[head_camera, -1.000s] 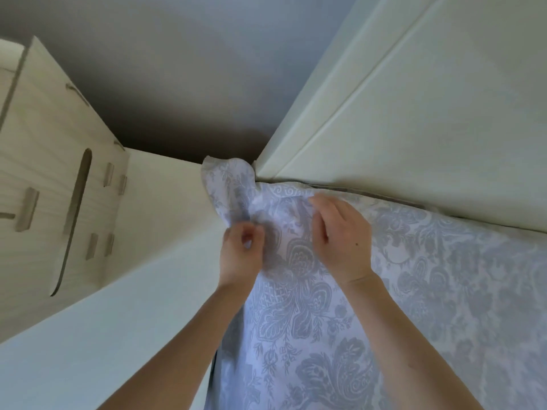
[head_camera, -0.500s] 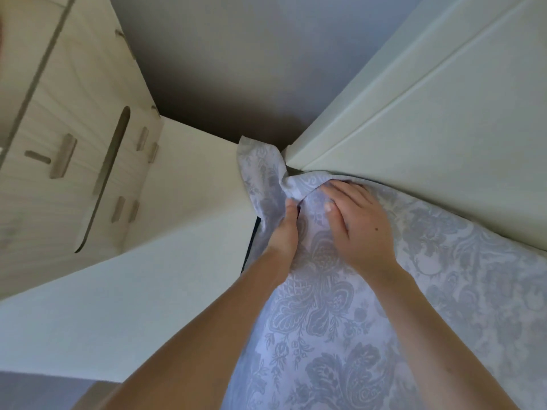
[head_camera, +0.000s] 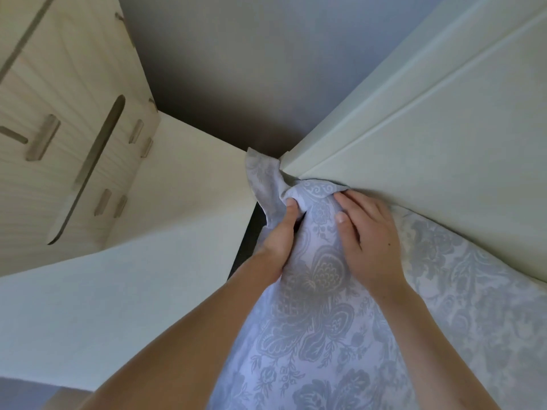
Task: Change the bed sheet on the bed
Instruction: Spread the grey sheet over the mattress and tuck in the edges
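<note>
A pale lilac bed sheet point(head_camera: 325, 335) with a grey floral pattern covers the mattress corner. A loose flap of the sheet point(head_camera: 262, 179) sticks up at the corner, between the side board and the headboard. My left hand point(head_camera: 279, 232) grips the bunched fabric at the corner's edge, thumb on top, fingers hidden under the cloth. My right hand point(head_camera: 367, 241) lies flat on the sheet just right of it, fingers straight and pressing the fabric toward the headboard. The mattress itself is hidden under the sheet.
A cream headboard panel point(head_camera: 429, 128) rises along the right. A cream side board point(head_camera: 118, 291) runs along the left, with a narrow dark gap point(head_camera: 245, 247) beside the mattress. A light wooden cabinet point(head_camera: 59, 113) with slots stands at upper left. Grey wall point(head_camera: 251, 69) behind.
My left hand has gone from pinching the sheet on top to gripping it down at the corner's edge. My right hand has slid toward the headboard. The view has moved closer to the corner.
</note>
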